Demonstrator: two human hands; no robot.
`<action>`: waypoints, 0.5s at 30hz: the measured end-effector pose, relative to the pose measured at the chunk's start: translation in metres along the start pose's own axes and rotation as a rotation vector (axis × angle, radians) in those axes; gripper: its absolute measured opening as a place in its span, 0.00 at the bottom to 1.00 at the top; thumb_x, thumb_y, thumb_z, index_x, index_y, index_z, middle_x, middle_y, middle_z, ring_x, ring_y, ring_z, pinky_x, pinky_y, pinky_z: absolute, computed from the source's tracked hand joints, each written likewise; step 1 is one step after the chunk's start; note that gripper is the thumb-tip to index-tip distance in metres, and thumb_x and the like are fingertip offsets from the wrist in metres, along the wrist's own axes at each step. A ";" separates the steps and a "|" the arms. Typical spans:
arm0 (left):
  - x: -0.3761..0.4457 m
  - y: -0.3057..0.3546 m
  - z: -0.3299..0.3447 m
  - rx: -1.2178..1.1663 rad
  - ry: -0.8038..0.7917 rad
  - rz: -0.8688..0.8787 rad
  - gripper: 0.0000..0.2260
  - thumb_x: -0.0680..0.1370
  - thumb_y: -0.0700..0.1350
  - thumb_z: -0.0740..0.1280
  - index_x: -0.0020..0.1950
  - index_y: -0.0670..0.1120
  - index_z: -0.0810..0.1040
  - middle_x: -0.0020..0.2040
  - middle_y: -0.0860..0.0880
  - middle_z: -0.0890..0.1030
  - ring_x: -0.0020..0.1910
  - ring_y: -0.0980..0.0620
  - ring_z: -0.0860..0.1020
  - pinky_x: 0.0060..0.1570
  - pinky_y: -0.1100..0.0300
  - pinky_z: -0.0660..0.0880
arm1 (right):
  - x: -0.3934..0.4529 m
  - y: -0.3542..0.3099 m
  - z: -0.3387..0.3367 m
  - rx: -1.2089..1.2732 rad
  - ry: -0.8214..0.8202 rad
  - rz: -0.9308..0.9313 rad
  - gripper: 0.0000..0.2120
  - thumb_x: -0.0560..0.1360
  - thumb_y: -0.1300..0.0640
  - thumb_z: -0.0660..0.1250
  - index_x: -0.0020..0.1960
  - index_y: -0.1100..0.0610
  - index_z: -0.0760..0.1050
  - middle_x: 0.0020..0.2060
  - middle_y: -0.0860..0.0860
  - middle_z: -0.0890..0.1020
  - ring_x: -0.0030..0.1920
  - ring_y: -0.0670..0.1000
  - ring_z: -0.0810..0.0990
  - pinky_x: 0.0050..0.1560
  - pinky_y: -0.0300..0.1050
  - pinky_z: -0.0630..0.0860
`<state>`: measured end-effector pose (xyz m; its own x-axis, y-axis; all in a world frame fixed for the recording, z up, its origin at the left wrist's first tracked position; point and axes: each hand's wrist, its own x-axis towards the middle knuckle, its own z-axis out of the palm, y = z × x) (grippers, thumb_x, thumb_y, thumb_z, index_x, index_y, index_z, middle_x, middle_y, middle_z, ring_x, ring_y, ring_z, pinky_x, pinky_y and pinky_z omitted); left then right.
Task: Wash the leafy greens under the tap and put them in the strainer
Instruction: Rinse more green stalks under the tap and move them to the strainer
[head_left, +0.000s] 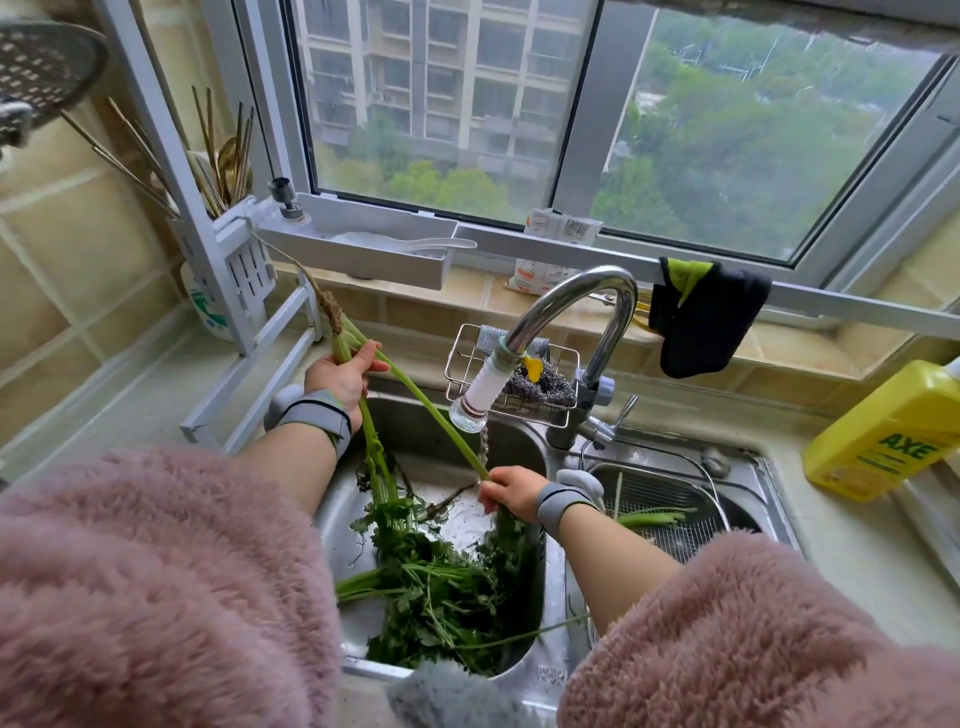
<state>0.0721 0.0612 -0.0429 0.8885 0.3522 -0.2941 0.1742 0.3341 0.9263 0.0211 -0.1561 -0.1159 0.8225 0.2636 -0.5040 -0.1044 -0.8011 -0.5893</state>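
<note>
My left hand grips the root end of a long leafy green plant, held up over the left sink basin. One stalk runs down to my right hand, which pinches it just under the tap's white nozzle. Water runs from the nozzle onto that stalk. A heap of leafy greens lies in the left basin. The metal mesh strainer sits in the right basin with a few green stalks in it.
A wire caddy with a steel scourer hangs behind the tap. A yellow detergent bottle lies on the right counter. A dark cloth hangs from the window sill. A white rack with chopsticks stands at the left.
</note>
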 end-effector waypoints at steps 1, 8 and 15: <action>0.001 0.001 -0.002 0.006 0.013 0.005 0.08 0.76 0.43 0.67 0.39 0.43 0.75 0.20 0.53 0.78 0.17 0.60 0.69 0.19 0.69 0.66 | -0.002 0.002 0.000 -0.004 -0.014 0.016 0.10 0.81 0.55 0.56 0.44 0.54 0.72 0.35 0.44 0.76 0.33 0.45 0.71 0.34 0.32 0.67; 0.006 0.001 -0.006 0.010 0.038 0.025 0.08 0.77 0.44 0.67 0.38 0.45 0.75 0.21 0.54 0.78 0.28 0.55 0.67 0.19 0.72 0.62 | -0.003 0.005 0.001 0.491 0.131 0.065 0.14 0.82 0.60 0.53 0.39 0.56 0.70 0.34 0.53 0.76 0.35 0.49 0.77 0.43 0.41 0.77; 0.003 0.003 -0.006 -0.001 0.028 0.033 0.08 0.77 0.44 0.67 0.39 0.45 0.75 0.22 0.53 0.79 0.21 0.60 0.68 0.23 0.70 0.63 | 0.005 -0.016 -0.002 1.174 0.182 0.162 0.06 0.82 0.58 0.52 0.52 0.56 0.67 0.32 0.53 0.69 0.33 0.51 0.76 0.54 0.58 0.76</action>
<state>0.0725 0.0685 -0.0423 0.8817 0.3871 -0.2697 0.1446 0.3226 0.9354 0.0279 -0.1433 -0.1081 0.8099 0.0498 -0.5845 -0.5824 0.1862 -0.7912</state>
